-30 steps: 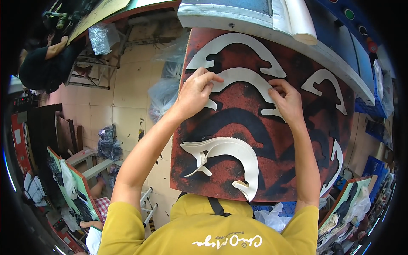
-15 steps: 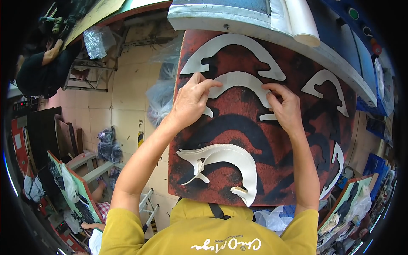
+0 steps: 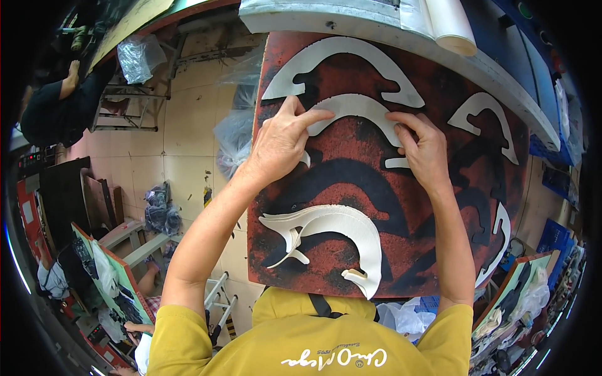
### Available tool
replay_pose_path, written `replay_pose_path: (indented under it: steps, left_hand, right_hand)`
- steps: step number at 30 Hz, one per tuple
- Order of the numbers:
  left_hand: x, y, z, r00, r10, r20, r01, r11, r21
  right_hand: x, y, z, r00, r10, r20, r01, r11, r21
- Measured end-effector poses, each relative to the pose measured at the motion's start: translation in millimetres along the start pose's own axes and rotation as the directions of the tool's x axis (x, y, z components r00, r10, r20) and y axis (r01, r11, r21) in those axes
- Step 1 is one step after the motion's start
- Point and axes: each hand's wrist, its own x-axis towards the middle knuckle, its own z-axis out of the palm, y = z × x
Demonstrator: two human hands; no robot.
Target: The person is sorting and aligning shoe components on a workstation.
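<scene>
Left hand [image 3: 281,141] and right hand [image 3: 425,147], now closer together, touch the white arched cutout [image 3: 359,106] toward the red board's [image 3: 351,143] far edge, perhaps steadying its crown; whether they pinch, I cannot tell.

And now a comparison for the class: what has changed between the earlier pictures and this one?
The right hand's fingertips have moved left, inward along the flat white arch-shaped piece, narrowing the gap to the left hand's. Nothing was visibly picked up or let go. The upper white arch and the layered off-white curved pieces stayed put on the black-stained red board.
</scene>
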Motion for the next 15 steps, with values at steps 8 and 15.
replay_pose_path:
  steps: [8, 15]
  left_hand:
    - [0.4, 1.9, 1.0, 1.0, 0.016, 0.003, -0.016, 0.998, 0.054]
    - [1.9, 1.2, 0.7, 1.0, 0.006, 0.017, -0.007, 0.998, 0.056]
  right_hand:
    - [-0.1, 4.2, 2.5, 0.999, -0.047, -0.025, 0.044, 0.994, -0.103]
    - [-0.1, 3.4, 0.7, 0.998, -0.062, -0.004, 0.061, 0.991, -0.115]
